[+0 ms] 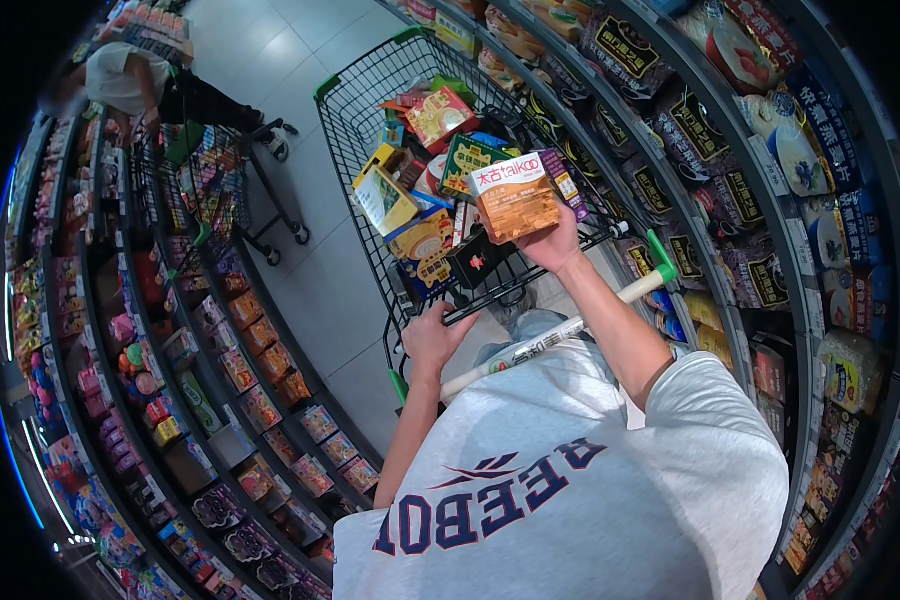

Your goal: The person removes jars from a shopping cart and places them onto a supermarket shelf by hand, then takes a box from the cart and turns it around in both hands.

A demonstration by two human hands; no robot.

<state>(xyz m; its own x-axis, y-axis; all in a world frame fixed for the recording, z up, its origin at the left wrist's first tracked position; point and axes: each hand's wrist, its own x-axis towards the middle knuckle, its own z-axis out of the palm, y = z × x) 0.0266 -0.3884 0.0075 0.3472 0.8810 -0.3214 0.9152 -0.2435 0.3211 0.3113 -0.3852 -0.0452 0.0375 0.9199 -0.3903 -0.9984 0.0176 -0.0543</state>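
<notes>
My right hand (553, 240) grips an orange and white Taikoo box (513, 197) and holds it up over the near end of a shopping cart (342, 150). The printed front of the box faces me. My left hand (436, 338) is closed on the cart's near wire rim, its fingers partly hidden. Packaged goods are heaped in the cart below the box: a yellow carton (385, 197), a green box (473, 160), a blue and yellow pack (422, 243) and a black box (477, 262). The cart's pale handle (530, 348) crosses in front of my body.
Shelves of bagged food (745, 190) curve close along the right side. On the left, shelves of small colourful packs (260, 335) line the aisle. Another person (125, 78) bends beside a second cart (220, 165) at the upper left. Tiled floor (300, 200) runs between.
</notes>
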